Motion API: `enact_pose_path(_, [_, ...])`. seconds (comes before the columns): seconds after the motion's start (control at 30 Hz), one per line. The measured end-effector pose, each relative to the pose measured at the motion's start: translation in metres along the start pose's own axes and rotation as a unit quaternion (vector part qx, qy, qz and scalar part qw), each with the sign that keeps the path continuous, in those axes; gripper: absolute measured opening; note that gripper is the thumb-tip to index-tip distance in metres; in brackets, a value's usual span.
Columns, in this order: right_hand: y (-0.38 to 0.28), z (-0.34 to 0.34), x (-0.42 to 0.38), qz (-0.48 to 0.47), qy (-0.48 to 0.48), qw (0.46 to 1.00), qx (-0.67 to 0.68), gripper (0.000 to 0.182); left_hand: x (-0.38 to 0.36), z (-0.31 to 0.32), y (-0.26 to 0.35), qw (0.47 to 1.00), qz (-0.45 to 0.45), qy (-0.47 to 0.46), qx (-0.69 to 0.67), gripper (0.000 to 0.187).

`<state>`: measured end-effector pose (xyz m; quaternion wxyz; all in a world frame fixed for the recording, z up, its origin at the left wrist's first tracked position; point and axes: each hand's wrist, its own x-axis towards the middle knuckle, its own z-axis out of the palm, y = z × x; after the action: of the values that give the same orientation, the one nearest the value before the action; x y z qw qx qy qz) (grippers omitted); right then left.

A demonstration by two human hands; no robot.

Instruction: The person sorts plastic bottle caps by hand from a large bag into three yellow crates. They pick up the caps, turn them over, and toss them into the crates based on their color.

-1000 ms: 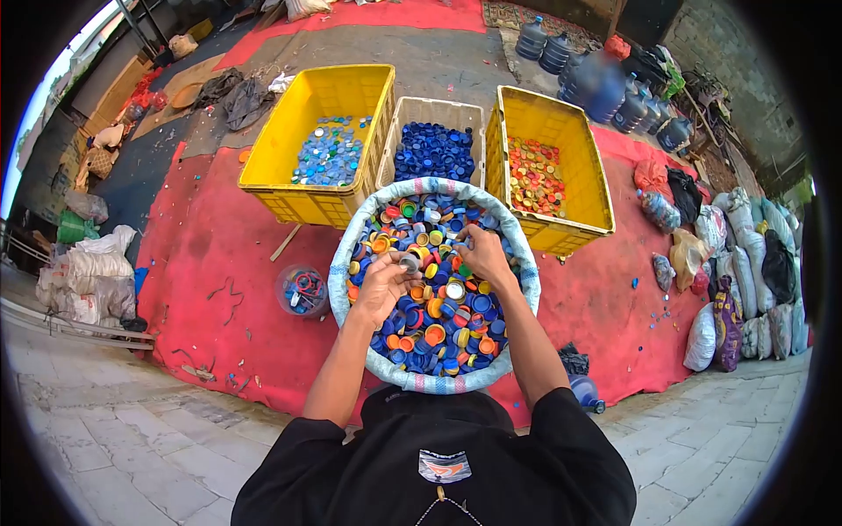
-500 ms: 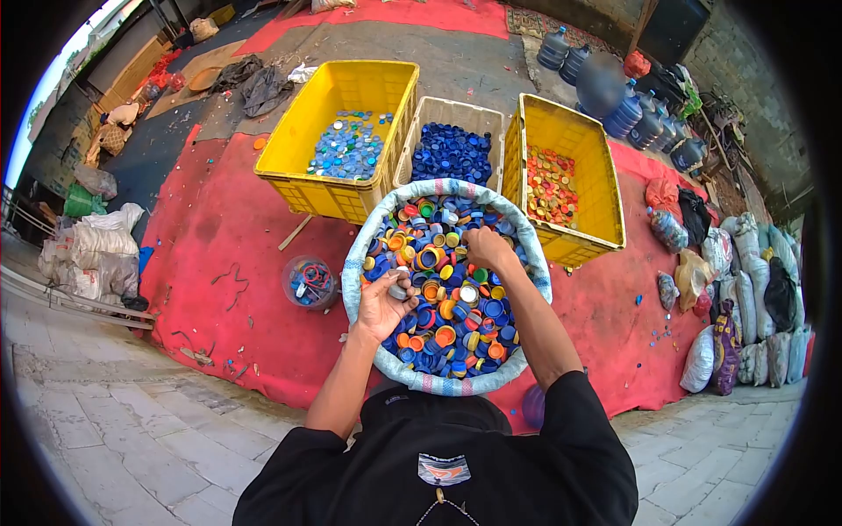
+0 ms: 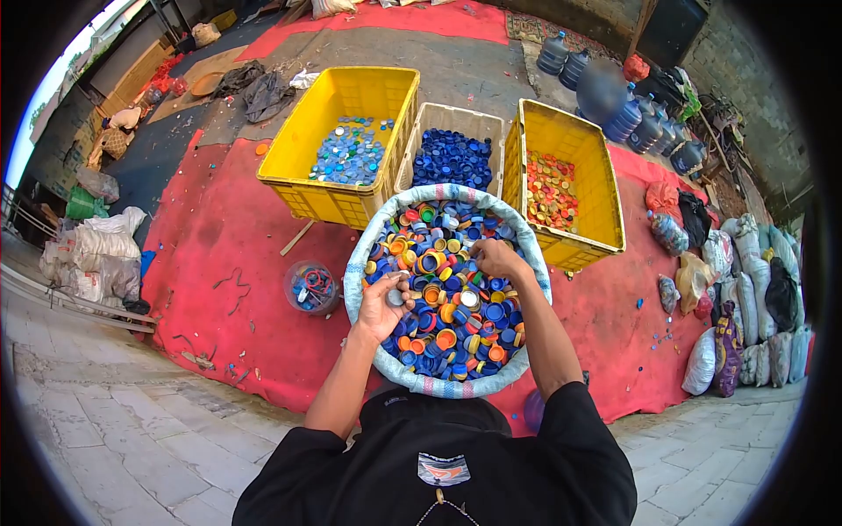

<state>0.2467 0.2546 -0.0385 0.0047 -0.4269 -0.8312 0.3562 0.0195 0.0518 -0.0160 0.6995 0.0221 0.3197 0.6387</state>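
A round sack [image 3: 361,263] with a rolled pale blue rim is full of mixed bottle caps [image 3: 445,337], mostly blue, orange and yellow. Over its left part, my left hand [image 3: 382,309] is closed around greyish caps. My right hand [image 3: 497,260] reaches into the caps at the right, its fingers bent together at the pile; whatever they pinch is too small to make out. Beyond the sack are a yellow crate [image 3: 285,167] with light blue and clear caps, a whitish crate [image 3: 496,131] with dark blue caps and another yellow crate [image 3: 605,184] with red, orange and yellow caps.
A clear tub [image 3: 311,287] with coloured bits stands left of the sack on the red sheet [image 3: 210,263]. Filled sacks [image 3: 700,359] line the right side, with large water bottles [image 3: 624,118] behind. White bags [image 3: 105,245] lie at the far left.
My right hand has shifted slightly right and down over the caps. My left hand has turned a little, still closed around greyish caps. The view has tilted slightly.
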Motion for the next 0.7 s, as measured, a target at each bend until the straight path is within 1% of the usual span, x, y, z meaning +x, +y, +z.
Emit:
enact_pose_path(0.07, [0.003, -0.003, -0.011, -0.016, 0.061, 0.996, 0.067, 0.034, 0.002, 0.002, 0.002, 1.0, 0.011, 0.02, 0.02, 0.014])
enact_pose_path(0.1, [0.004, -0.005, -0.015, -0.013, 0.07, 0.991, 0.117, 0.034, 0.004, 0.002, 0.003, 0.999, 0.016, 0.025, 0.027, 0.014])
enact_pose_path(0.2, [0.004, -0.004, -0.032, 0.016, 0.157, 0.968, 0.195, 0.03, 0.013, 0.005, 0.009, 0.997, 0.035, 0.035, 0.062, 0.011])
enact_pose_path(0.23, [0.001, -0.008, -0.039, 0.048, 0.133, 0.945, 0.294, 0.033, 0.016, 0.007, 0.012, 0.995, 0.045, 0.036, 0.083, 0.01])
enact_pose_path(0.27, [0.003, -0.007, -0.044, 0.045, 0.128, 0.906, 0.401, 0.034, 0.02, 0.01, 0.015, 0.992, 0.056, 0.037, 0.104, 0.01])
enact_pose_path(0.3, [0.006, -0.004, -0.05, 0.042, 0.122, 0.855, 0.503, 0.035, 0.024, 0.017, 0.02, 0.986, 0.066, 0.058, 0.138, 0.01])
enact_pose_path(0.33, [0.001, -0.005, -0.059, 0.039, 0.115, 0.792, 0.598, 0.037, 0.034, 0.018, 0.023, 0.974, 0.088, 0.061, 0.198, 0.01])
enact_pose_path(0.37, [-0.007, -0.004, -0.07, 0.046, 0.12, 0.728, 0.673, 0.042, 0.046, 0.015, 0.027, 0.958, 0.111, 0.063, 0.258, 0.011])
enact_pose_path(0.43, [-0.011, 0.004, -0.087, 0.007, 0.096, 0.628, 0.772, 0.044, 0.063, 0.02, 0.036, 0.912, 0.152, 0.071, 0.374, 0.014])
enact_pose_path(0.47, [-0.012, 0.01, -0.095, -0.013, 0.083, 0.573, 0.815, 0.045, 0.072, 0.022, 0.04, 0.877, 0.175, 0.081, 0.441, 0.015])
enact_pose_path(0.5, [-0.011, 0.018, -0.1, -0.033, 0.062, 0.543, 0.837, 0.048, 0.083, 0.023, 0.042, 0.836, 0.197, 0.09, 0.505, 0.016])
enact_pose_path(0.53, [-0.014, 0.024, -0.106, -0.037, 0.053, 0.514, 0.856, 0.045, 0.096, 0.023, 0.044, 0.789, 0.218, 0.099, 0.566, 0.016])
enact_pose_path(0.6, [-0.027, 0.035, -0.12, -0.017, 0.067, 0.486, 0.871, 0.04, 0.116, 0.02, 0.047, 0.707, 0.239, 0.089, 0.659, 0.018])
enact_pose_path(0.63, [-0.033, 0.04, -0.126, -0.025, 0.065, 0.488, 0.87, 0.036, 0.124, 0.02, 0.048, 0.663, 0.248, 0.077, 0.702, 0.018])
enact_pose_path(0.67, [-0.036, 0.047, -0.13, -0.01, 0.068, 0.486, 0.871, 0.031, 0.132, 0.02, 0.049, 0.617, 0.258, 0.065, 0.741, 0.018])
enact_pose_path(0.7, [-0.039, 0.051, -0.134, -0.004, 0.065, 0.47, 0.88, 0.028, 0.14, 0.02, 0.049, 0.596, 0.262, 0.048, 0.758, 0.023])
